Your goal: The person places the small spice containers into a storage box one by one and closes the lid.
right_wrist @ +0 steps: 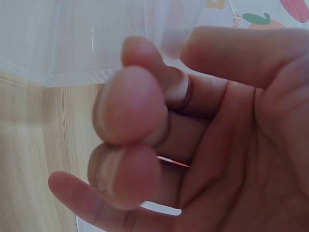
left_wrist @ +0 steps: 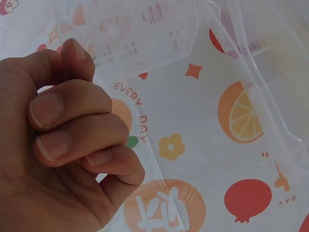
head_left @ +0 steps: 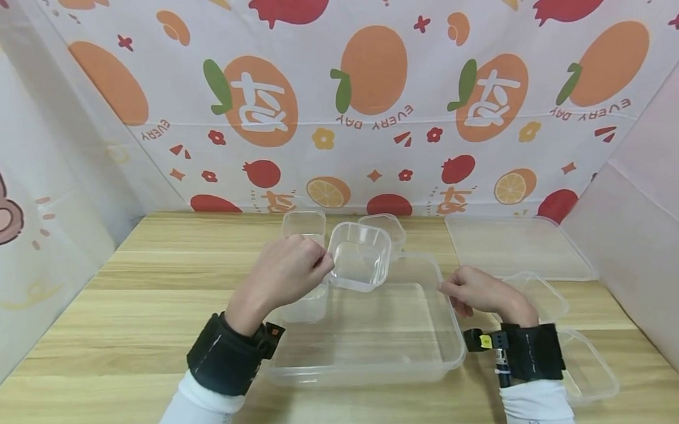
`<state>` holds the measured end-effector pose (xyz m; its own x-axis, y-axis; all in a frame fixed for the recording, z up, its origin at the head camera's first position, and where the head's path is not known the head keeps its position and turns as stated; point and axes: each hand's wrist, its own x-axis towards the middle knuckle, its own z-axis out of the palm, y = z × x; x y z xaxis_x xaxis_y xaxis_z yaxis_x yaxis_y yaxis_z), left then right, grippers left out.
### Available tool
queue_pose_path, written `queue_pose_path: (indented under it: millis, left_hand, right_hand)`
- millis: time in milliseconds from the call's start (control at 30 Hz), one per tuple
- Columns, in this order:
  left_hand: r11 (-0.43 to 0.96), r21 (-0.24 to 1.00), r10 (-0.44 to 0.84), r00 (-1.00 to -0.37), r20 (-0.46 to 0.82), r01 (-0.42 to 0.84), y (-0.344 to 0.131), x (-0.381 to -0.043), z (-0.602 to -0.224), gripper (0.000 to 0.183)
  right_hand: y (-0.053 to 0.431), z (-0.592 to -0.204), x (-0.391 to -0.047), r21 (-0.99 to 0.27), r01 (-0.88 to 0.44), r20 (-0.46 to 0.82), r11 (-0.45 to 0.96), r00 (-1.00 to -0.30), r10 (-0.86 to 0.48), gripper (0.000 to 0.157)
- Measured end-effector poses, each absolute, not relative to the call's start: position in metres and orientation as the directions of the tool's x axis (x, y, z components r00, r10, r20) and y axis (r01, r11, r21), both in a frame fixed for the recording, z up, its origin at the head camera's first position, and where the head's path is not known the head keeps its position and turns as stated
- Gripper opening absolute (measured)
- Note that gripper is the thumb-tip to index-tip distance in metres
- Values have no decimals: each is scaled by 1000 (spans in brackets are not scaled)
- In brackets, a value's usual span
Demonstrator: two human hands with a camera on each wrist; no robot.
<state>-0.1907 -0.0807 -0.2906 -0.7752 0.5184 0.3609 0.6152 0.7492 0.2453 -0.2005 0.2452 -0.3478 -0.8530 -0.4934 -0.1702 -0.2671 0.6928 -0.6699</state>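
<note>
My left hand [head_left: 287,270] pinches the near-left edge of a small clear square container [head_left: 360,258], which it holds tilted over the back of a large clear rectangular container [head_left: 379,329]. In the left wrist view, the fingers curl in toward the palm, and part of the small container [left_wrist: 159,46] shows beyond the thumb and index fingertips. My right hand [head_left: 479,290] pinches the right rim of the large container between thumb and index finger. From the right wrist, the wall of the large container [right_wrist: 72,43] appears just past those fingertips, while the other fingers are loosely bent.
More small clear containers stand at the left [head_left: 306,306], back left [head_left: 304,223] and back [head_left: 393,227] of the large one. A large clear lid [head_left: 516,247] lies at the back right. Smaller lids [head_left: 587,366] lie by my right wrist. Printed cloth [head_left: 372,143] walls the table's back.
</note>
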Motion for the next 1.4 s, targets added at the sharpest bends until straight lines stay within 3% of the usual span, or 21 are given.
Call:
queue_pose_path:
  millis: [333, 800, 1400]
  left_hand:
    - [771, 203, 536, -787, 307, 604, -78, -197, -299, 42]
    - [790, 237, 533, -824, 192, 566, -74, -200, -309, 41]
    - [863, 132, 483, -873, 65, 487, -68, -204, -318, 31]
  right_hand:
    - [246, -346, -202, -682, -250, -177, 687, -855, -487, 43]
    - [244, -348, -203, -691, -257, -170, 676, -851, -497, 44]
    - [245, -349, -203, -675, -273, -167, 686, -849, -502, 46]
